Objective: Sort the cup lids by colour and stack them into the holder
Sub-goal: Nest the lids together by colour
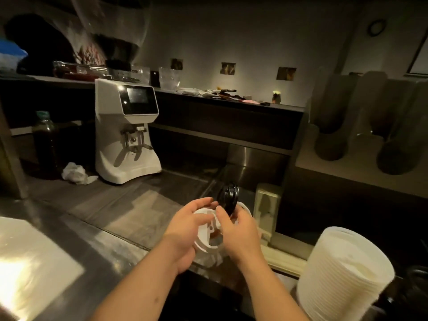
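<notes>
Head view finds us mid-sort, both hands meeting above the near edge of the desk (111, 218). Our left hand (185, 230) grips a white lid (206, 238) by its left rim, with the fingers (201, 203) curled over the top edge so that the lid's hollow side faces us. Our right hand (242, 232) pinches a black lid (228, 198), which stands on edge just above the right fingertips. We cannot tell whether its lower rim touches the white lid or only comes close. The dim light also hides whether this is one black lid or several nested together.

We judge the step in hand to be separating the two colours, black from white, before either goes to its place. A tall stack of white lids (342, 272) lies tilted to the right of the right fingers and nearer to us. Just beyond those fingers stands a pale boxy upright (266, 205), which may be the holder, though we cannot be sure.

The next move likely calls for drawing the hands apart, so that each lid comes free. The white lid would then be turned to match its stack and set squarely on it. The black lid needs a firmer grip than a rim pinch before it travels.
</notes>
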`<state>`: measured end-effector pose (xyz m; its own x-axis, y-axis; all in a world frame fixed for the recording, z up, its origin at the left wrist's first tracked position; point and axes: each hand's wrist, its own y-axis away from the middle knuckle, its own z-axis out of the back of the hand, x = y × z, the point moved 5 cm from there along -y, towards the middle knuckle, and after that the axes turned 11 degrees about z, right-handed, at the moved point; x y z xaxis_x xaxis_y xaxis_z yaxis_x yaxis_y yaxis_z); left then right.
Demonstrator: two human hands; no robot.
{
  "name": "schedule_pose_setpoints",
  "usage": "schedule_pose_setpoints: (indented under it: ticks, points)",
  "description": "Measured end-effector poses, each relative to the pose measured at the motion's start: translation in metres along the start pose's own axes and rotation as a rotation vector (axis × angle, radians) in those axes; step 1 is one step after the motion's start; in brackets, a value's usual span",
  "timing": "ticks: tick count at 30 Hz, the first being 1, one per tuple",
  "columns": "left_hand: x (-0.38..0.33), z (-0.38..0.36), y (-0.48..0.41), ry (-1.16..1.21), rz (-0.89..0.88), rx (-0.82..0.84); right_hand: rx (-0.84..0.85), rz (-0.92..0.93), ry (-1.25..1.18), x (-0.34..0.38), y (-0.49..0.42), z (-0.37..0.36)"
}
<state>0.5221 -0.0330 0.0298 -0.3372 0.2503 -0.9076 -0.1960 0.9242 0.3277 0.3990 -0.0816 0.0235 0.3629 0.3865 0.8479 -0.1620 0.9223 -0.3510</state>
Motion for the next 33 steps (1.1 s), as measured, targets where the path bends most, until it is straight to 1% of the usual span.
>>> schedule_pose_setpoints:
  ticks: [3, 7, 9, 11, 13, 14, 16, 18, 21, 25, 30, 33]
  points:
    - [0.003, -0.007, 0.018, 0.120, -0.048, 0.092, -0.104, -0.058, -0.302, 0.002, 0.013, 0.020]
    - [0.001, -0.003, 0.039, 0.428, -0.105, 0.148, -0.063, -0.107, -0.632, 0.018, 0.030, 0.048]
    - [-0.002, -0.001, 0.050, 0.485, -0.142, 0.124, -0.086, -0.132, -0.758, 0.021, 0.040, 0.058]
    - [-0.005, -0.005, 0.061, 0.430, -0.170, 0.073, -0.117, -0.163, -0.849, 0.024, 0.049, 0.064]
    - [-0.009, -0.017, 0.073, 0.285, -0.177, 0.012, -0.137, -0.172, -0.947, 0.030, 0.055, 0.073]
    - [-0.012, -0.026, 0.080, 0.195, -0.173, 0.012, -0.133, -0.180, -1.009, 0.036, 0.058, 0.079]
    - [-0.021, -0.050, 0.096, 0.037, -0.166, 0.061, -0.076, -0.166, -1.115, 0.050, 0.062, 0.094]
    - [-0.035, -0.075, 0.114, -0.122, -0.179, 0.124, -0.024, -0.114, -1.183, 0.066, 0.063, 0.113]
    - [-0.054, -0.107, 0.127, -0.298, -0.211, 0.165, 0.030, -0.016, -1.159, 0.081, 0.061, 0.143]
    - [-0.073, -0.154, 0.140, -0.338, -0.276, 0.135, -0.034, 0.062, -1.177, 0.091, 0.063, 0.192]
    - [-0.074, -0.232, 0.150, -0.370, -0.303, 0.223, -0.115, 0.053, -1.289, 0.082, 0.078, 0.262]
    - [-0.068, -0.278, 0.146, -0.343, -0.287, 0.215, -0.168, 0.066, -1.305, 0.069, 0.089, 0.313]
